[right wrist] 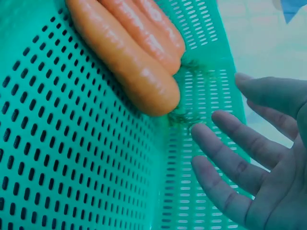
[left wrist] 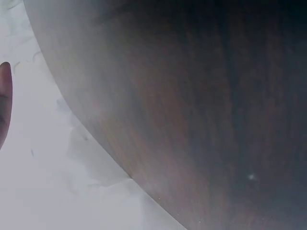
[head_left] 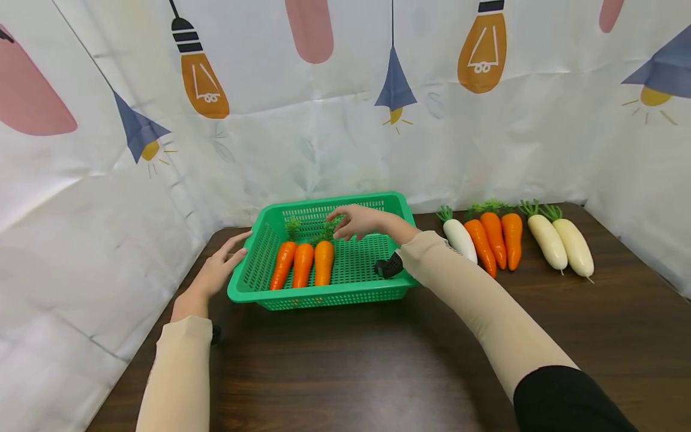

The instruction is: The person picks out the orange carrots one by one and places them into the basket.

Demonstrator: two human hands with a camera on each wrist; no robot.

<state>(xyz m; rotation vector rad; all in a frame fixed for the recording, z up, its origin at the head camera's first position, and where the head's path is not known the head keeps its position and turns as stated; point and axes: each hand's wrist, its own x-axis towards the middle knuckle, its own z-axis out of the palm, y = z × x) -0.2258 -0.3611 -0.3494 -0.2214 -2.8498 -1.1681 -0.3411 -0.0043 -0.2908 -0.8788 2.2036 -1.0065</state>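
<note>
Three carrots with green tops lie side by side in the left part of a green plastic basket. My right hand is over the basket, close to the leafy tops, its fingers spread and loosely bent. In the right wrist view that hand holds nothing, and the carrots lie apart from its fingertips. At the basket's left rim is my left hand, fingers extended, fingertips at the edge. Only one finger of it enters the left wrist view.
Right of the basket on the dark wooden table lie a white radish, three more carrots and two more white radishes. A patterned white curtain hangs behind and at the sides.
</note>
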